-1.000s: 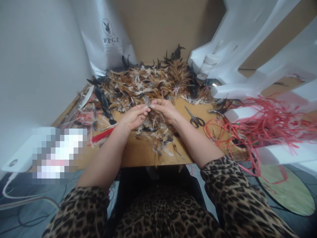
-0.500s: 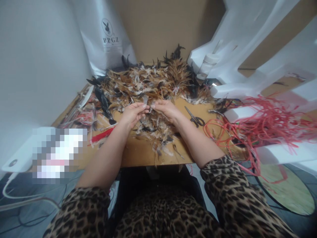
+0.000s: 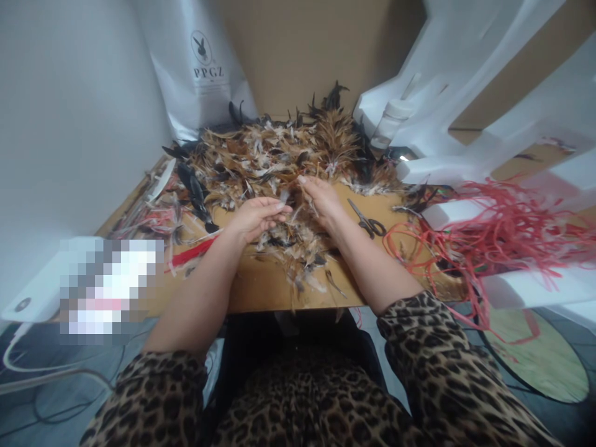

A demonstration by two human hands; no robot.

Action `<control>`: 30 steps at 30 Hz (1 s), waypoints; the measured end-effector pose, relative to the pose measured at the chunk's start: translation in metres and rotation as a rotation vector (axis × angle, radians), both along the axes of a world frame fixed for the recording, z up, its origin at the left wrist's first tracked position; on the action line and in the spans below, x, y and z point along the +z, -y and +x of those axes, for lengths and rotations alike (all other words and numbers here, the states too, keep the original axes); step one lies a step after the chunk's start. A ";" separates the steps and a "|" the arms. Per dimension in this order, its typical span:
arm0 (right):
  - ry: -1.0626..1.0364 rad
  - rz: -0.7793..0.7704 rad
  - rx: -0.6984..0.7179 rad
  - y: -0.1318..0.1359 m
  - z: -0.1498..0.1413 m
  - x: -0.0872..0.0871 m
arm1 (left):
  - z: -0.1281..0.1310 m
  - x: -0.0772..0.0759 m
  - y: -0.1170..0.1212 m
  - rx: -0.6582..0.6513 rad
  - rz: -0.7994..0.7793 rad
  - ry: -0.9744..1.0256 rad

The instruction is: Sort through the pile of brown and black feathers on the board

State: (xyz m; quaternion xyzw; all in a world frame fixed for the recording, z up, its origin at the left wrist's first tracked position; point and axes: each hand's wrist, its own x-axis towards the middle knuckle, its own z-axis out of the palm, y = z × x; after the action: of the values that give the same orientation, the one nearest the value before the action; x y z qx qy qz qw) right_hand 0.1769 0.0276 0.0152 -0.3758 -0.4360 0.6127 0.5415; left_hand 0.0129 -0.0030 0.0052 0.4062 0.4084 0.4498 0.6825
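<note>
Head view: feather-strewn wooden table [image 3: 261, 288], white wall [image 3: 69, 112].

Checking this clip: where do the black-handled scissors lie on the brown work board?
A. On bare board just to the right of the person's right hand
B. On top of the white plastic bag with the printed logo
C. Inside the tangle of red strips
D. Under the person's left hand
A: the black-handled scissors lie flat on a bare patch of the brown work board, just beside the right hand and short of the red strips.

Soft, fluffy matt feathers [image 3: 274, 155] heaped centre frame; smooth matt wooden tabletop [image 3: 261, 288]; glossy metal scissors [image 3: 367, 222] right of centre; glossy white plastic bag [image 3: 200, 74] upper left.
</note>
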 end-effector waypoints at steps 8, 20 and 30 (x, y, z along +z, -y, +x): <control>-0.073 0.084 -0.057 0.001 -0.003 0.001 | 0.003 0.002 0.004 -0.172 -0.083 0.002; -0.037 0.136 -0.182 -0.008 -0.004 -0.010 | 0.003 0.000 0.004 -0.135 -0.101 -0.096; 0.104 0.290 -0.352 -0.021 0.008 -0.020 | -0.004 -0.002 -0.006 0.081 -0.100 0.150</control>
State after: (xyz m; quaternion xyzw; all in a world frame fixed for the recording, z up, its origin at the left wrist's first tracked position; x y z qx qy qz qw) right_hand 0.1849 0.0487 -0.0044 -0.3952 -0.4747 0.4196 0.6651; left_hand 0.0091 0.0035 0.0033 0.3200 0.3942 0.4854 0.7118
